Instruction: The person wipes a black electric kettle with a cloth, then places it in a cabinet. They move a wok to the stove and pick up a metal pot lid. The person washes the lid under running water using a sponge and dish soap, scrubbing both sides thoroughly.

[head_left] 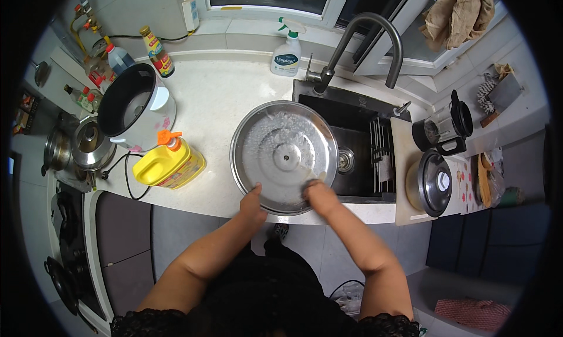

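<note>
Both hands meet at the lower rim of a big round steel lid (284,155) at the centre of the frame: the left hand (253,205) clamps the near edge with the thumb on top, while the right hand (319,195) is closed around something pale pressed to the wet, sudsy surface — a scrubber or cloth, too small to tell. Being round, the lid has no long axis; it lies straight ahead of both hands, tipped over the worktop (217,102) edge and the black sink (358,149) to its right, neither hand clearly nearer. Smaller things stand apart — a rice cooker (135,105) at upper left, a yellow detergent bottle (169,164) left of the lid. Fingers under the rim are hidden.
</note>
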`<state>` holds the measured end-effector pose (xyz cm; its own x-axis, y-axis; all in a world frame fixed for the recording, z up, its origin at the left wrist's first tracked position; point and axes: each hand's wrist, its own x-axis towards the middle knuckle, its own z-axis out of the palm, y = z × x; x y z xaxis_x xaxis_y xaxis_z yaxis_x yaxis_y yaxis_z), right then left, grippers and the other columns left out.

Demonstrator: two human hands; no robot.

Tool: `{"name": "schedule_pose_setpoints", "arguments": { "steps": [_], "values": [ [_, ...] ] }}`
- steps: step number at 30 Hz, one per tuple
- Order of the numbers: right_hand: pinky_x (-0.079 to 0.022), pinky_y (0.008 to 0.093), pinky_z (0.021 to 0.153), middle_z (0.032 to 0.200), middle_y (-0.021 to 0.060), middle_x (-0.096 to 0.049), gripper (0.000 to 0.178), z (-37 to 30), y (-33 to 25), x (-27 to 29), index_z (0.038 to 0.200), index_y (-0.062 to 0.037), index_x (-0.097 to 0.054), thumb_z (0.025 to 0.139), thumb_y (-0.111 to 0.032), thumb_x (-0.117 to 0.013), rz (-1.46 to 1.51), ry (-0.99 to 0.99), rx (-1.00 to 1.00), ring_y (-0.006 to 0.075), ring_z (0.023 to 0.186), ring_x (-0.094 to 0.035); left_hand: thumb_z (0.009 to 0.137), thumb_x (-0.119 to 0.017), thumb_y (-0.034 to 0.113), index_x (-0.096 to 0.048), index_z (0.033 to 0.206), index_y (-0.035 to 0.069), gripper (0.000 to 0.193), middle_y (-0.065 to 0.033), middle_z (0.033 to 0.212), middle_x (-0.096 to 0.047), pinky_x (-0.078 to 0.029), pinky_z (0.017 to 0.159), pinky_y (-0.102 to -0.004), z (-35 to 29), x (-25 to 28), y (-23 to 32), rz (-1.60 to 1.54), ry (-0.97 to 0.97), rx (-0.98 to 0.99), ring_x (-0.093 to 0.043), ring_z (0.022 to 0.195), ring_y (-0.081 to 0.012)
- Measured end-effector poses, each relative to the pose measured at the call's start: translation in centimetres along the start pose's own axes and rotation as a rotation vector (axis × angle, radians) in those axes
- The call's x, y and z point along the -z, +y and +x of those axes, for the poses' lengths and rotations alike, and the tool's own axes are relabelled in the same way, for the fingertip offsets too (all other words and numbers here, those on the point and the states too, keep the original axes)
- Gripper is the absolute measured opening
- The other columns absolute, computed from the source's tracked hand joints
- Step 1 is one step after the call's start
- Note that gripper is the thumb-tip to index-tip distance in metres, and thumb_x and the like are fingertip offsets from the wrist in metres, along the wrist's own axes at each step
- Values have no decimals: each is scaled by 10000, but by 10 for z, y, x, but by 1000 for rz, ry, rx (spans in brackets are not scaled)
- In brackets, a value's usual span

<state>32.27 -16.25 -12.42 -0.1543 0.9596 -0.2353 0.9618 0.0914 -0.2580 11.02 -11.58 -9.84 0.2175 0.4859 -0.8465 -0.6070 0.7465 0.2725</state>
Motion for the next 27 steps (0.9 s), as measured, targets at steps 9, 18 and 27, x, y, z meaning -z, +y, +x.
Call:
{"name": "schedule_pose_setpoints", "arguments": {
  "steps": [9,18,27],
  "values": [
    [-499,356,822,896,109,-650,229,-9,-61,8,851,-60,-696,671,24,-582,304,202,223,303,924,-594,945,-533,247,-441,1306,54,420,-109,1332,-487,-409,994,-475,20,14,-2,-45,-66,-5,-491,1192,-284],
    [-497,340,797,887,74,-650,153,-9,35,30,808,-79,-694,725,-87,-565,-186,213,46,260,882,-594,943,-535,227,-416,1326,61,433,-105,1373,-449,-401,999,-500,6,5,2,-30,-21,11,-477,1214,-284],
    [-494,334,836,905,90,-657,191,-10,-13,8,846,-60,-706,710,-26,-576,154,246,171,255,930,-591,952,-520,230,-396,1332,45,440,-137,1357,-455,-435,974,-513,2,9,8,-34,14,28,-497,1187,-322]
  ]
}}
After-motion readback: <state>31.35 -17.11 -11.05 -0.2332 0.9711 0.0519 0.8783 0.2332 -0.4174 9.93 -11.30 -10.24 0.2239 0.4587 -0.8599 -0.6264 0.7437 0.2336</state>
